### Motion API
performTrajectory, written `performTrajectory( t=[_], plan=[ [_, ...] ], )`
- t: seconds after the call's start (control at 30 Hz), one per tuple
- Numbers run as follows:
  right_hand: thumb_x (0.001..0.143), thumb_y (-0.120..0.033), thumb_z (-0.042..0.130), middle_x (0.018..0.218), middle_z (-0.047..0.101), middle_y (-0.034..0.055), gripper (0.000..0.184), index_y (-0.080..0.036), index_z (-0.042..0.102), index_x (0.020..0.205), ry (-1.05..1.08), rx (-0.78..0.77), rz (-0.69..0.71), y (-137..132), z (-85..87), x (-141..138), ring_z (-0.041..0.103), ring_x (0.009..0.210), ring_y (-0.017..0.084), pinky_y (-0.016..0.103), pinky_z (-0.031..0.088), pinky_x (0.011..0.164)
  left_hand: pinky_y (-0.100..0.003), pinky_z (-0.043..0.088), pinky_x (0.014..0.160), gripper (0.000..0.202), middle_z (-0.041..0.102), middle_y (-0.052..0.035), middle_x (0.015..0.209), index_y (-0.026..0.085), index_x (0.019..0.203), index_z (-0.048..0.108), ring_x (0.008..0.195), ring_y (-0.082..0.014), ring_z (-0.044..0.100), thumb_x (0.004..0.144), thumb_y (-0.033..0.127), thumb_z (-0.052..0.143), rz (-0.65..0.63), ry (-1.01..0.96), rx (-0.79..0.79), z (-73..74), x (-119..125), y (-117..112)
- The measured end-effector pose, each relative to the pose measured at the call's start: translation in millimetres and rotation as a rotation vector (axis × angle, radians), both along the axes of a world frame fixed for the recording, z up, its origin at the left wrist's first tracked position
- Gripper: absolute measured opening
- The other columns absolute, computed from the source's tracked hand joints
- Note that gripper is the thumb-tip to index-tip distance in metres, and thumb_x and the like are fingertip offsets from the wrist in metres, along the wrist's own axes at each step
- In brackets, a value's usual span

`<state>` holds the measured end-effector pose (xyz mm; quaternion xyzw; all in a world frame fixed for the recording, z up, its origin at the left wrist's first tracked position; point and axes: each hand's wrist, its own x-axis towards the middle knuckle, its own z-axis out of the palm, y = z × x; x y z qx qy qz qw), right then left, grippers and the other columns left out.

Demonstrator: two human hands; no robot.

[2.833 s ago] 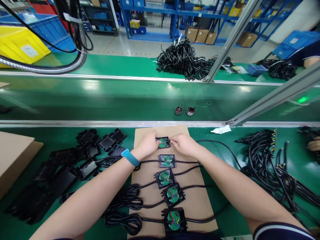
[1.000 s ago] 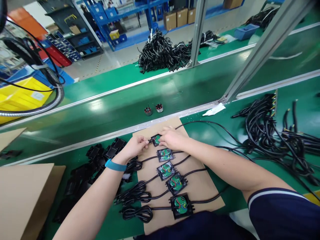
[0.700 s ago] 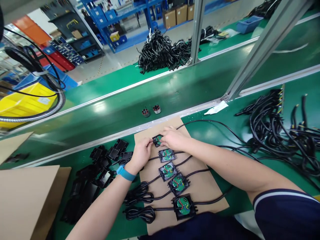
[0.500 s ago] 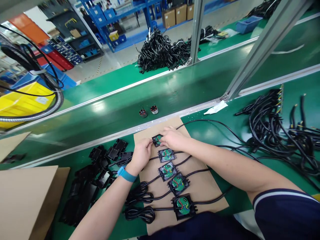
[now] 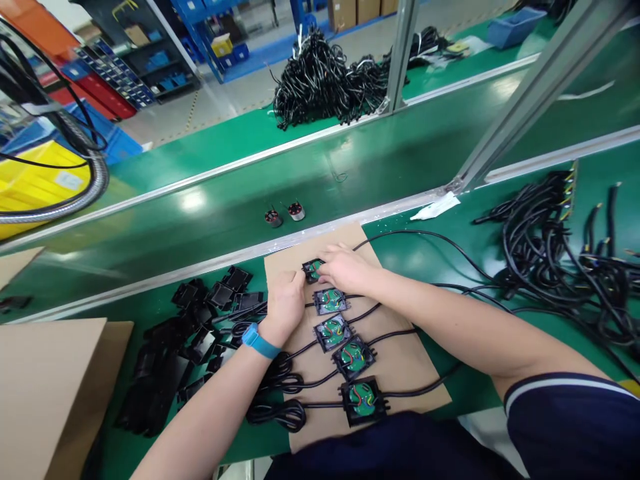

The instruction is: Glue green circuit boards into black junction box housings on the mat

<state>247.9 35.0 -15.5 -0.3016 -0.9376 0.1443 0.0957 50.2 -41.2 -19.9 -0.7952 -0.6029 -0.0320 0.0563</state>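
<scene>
A small open black box (image 5: 311, 270) with a green circuit board inside lies at the far end of a cardboard sheet (image 5: 400, 373). My left hand (image 5: 287, 300), a blue band on its wrist, has closed fingers at the box's left side. From the right, my right hand (image 5: 345, 270) grips the box's other side, its fingertips partly hidden. Closer to me, several like boxes form a row, among them one with red and yellow wires (image 5: 354, 358) and the nearest box (image 5: 363, 400). Black cables run out of both sides of them.
Loose black housings (image 5: 200, 313) lie left of the sheet, beside a cardboard box (image 5: 50, 380). Black cables (image 5: 540, 247) heap up at right. Two small round motor-like parts (image 5: 296, 211) stand beyond the metal rail. A white tube (image 5: 436, 207) lies near the upright post.
The view has shifted slightly. My left hand has moved in closer against the far box, its fingers now more closed. My right hand stays on the same box.
</scene>
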Motion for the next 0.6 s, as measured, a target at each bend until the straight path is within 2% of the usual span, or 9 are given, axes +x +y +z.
performTrajectory(
  t=[0.17,0.33,0.4,0.5,0.6],
  plan=[
    [0.098,-0.039,0.058,0.106,0.066,0.0116,0.029,-0.020,0.078,0.091,-0.005,0.002,-0.010,-2,1.1,-1,0.050,0.105,0.026,0.039,0.034,0.087,-0.034,0.042,0.074,0.027,0.062,-0.0092,0.082,0.019,0.084,0.061,0.083,-0.0238,0.056,0.094,0.005,0.040,-0.074,0.050,-0.040,4.0,-7,7],
    [0.098,-0.039,0.058,0.109,0.067,0.0136,0.029,-0.018,0.077,0.093,-0.035,0.023,-0.005,-2,2.6,-3,0.050,0.105,0.027,0.039,0.033,0.088,-0.035,0.042,0.074,0.027,0.063,-0.0106,0.084,0.019,0.086,0.063,0.083,-0.0247,0.055,0.096,0.008,0.041,-0.294,0.092,-0.086,9.9,-23,24],
    [0.098,-0.038,0.058,0.109,0.067,0.0145,0.029,-0.016,0.075,0.104,-0.048,0.048,-0.016,-4,3.1,-4,0.051,0.106,0.028,0.039,0.033,0.088,-0.034,0.042,0.070,0.026,0.062,-0.0099,0.083,0.019,0.088,0.064,0.082,-0.0239,0.056,0.097,0.010,0.041,-0.311,0.067,-0.099,10.1,-28,30],
    [0.101,-0.034,0.053,0.109,0.068,0.0150,0.039,-0.018,0.063,0.134,-0.074,0.097,-0.028,-7,4.4,-5,0.051,0.107,0.030,0.040,0.032,0.089,-0.033,0.042,0.069,0.027,0.063,-0.0094,0.082,0.018,0.090,0.065,0.081,-0.0226,0.057,0.099,0.014,0.040,-0.276,0.012,-0.078,8.2,-29,31],
    [0.104,-0.027,0.043,0.110,0.067,0.0148,0.042,-0.023,0.056,0.144,-0.121,0.120,0.005,-10,6.5,-5,0.051,0.109,0.031,0.041,0.030,0.090,-0.033,0.043,0.071,0.028,0.063,-0.0100,0.084,0.018,0.087,0.065,0.082,-0.0226,0.057,0.098,0.014,0.040,-0.266,0.014,-0.075,7.9,-26,26]
  ],
)
